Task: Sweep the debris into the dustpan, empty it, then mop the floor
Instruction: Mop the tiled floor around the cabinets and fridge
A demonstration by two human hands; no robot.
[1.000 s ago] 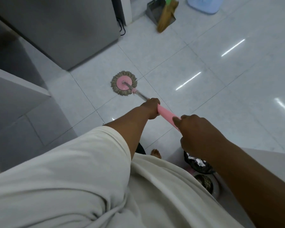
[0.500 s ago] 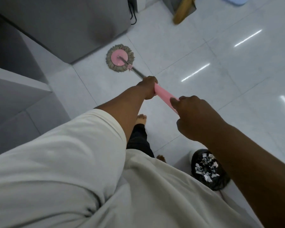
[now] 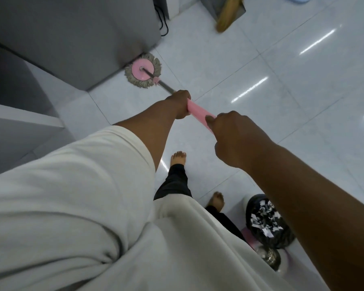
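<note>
A round mop head (image 3: 143, 71) with a pink disc and grey-brown fringe lies flat on the white tiled floor (image 3: 261, 85), touching the base of a grey cabinet. Its metal rod runs back to a pink handle (image 3: 198, 112). My left hand (image 3: 180, 102) grips the front end of the pink handle. My right hand (image 3: 233, 137) grips the handle further back, thumb on top. A grey dustpan (image 3: 215, 6) with a tan broom (image 3: 226, 17) leaning in it stands at the top edge.
A grey cabinet (image 3: 72, 34) fills the upper left, with a black cable (image 3: 163, 24) hanging beside it. A bin lined with a black bag (image 3: 267, 223) holding paper scraps stands at my right, with a mop bucket's metal spinner (image 3: 269, 256) beside it. My bare feet (image 3: 178, 158) stand on the tiles.
The mop head has slid away from me across the tiles to the cabinet's base. Both hands kept their grip on the handle. I stepped forward, and the bin has come fully into view.
</note>
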